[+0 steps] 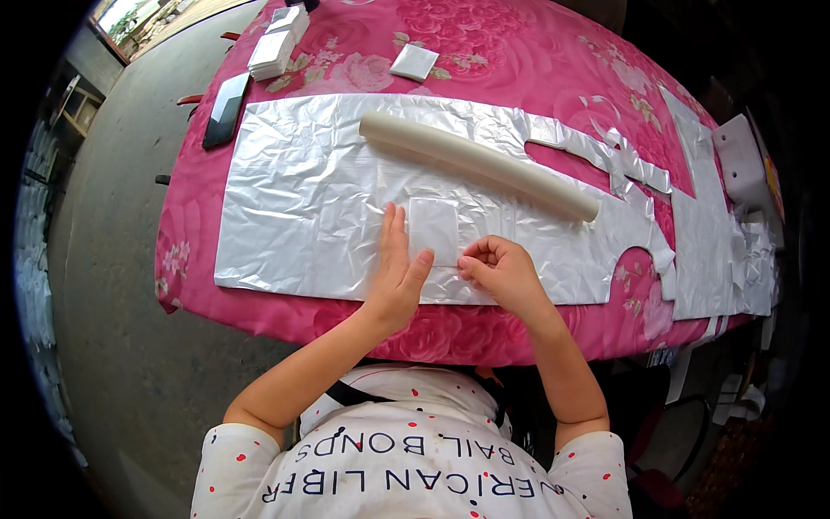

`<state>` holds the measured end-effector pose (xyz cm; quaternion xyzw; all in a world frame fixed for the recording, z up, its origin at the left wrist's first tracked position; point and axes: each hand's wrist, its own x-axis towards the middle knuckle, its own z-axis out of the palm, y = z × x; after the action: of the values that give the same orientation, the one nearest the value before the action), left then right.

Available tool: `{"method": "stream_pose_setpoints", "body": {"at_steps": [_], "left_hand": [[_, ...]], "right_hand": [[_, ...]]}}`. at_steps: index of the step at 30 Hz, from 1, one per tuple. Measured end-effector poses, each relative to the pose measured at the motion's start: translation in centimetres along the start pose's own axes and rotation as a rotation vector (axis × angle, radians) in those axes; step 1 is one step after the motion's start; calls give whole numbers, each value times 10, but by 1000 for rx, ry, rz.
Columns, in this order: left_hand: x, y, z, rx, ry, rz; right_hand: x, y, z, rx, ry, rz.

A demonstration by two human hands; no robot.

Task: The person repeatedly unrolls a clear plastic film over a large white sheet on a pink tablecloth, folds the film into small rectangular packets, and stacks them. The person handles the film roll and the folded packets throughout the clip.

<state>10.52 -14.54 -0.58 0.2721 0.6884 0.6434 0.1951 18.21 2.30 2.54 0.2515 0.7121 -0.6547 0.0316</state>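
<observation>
A small square packet of folded white film [432, 227] lies flat on a large crinkled sheet of thin whitish plastic [285, 199]. The sheet has curved cut-outs and strap-like strips at its right end, like a disposable apron. Along the packet's left side rests my left hand [398, 275], fingers stretched out and thumb apart at its lower edge. At the packet's lower right corner, my right hand [503, 272] is closed in a pinch on the edge. Just beyond both hands, a long pale tube [475, 163] lies slantwise across the sheet.
A pink floral cloth [363, 73] covers the table. Toward the far left are a dark phone [226, 110] and stacked white squares [272, 54]. A single white square [414, 62] lies at the back. More plastic [705, 251] and a white plastic holder [742, 163] occupy the right end.
</observation>
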Motion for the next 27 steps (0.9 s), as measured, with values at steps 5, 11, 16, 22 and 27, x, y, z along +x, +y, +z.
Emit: {"method": "stream_pose_setpoints", "body": {"at_steps": [5, 11, 16, 22, 27], "left_hand": [[-7, 6, -8, 195, 51, 90], [-59, 14, -56, -417, -195, -363], [-110, 12, -80, -488, -317, -877], [-157, -12, -84, -549, 199, -917], [-156, -12, -88, -496, 218, -1025]], "right_hand": [[-2, -20, 7, -432, 155, -172], [42, -21, 26, -783, 184, -954], [54, -4, 69, -876, -55, -798], [-14, 12, 144, -685, -417, -752], [-29, 19, 157, -710, -600, -812]]}}
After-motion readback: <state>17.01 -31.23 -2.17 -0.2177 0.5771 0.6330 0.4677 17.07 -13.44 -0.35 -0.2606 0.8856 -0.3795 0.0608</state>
